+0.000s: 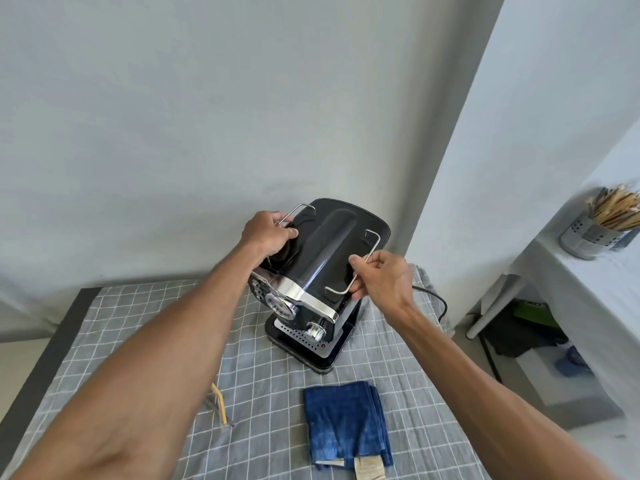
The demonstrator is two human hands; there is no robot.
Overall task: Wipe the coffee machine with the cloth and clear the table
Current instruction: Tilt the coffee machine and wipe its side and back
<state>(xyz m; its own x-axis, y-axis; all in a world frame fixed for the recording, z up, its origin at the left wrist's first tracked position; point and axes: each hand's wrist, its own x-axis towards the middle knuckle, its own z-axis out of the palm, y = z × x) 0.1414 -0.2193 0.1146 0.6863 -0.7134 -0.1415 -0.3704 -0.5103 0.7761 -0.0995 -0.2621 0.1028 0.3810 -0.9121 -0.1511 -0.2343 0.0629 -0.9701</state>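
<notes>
A black and chrome coffee machine (329, 251) stands at the far middle of a table covered with a grey checked cloth (145, 327). It has a wire rail on each side of its top. My left hand (268, 233) grips the left wire rail (294, 209). My right hand (381, 278) pinches the right wire rail (372, 244) between thumb and fingers. A folded blue cloth (346, 424) lies flat on the table in front of the machine, apart from both hands.
A thin yellow stick-like item (220, 403) lies on the table under my left forearm. The machine's black cord (436, 299) runs off to the right. A side table at right holds a metal holder (588, 237) full of wooden sticks. Boxes sit under it.
</notes>
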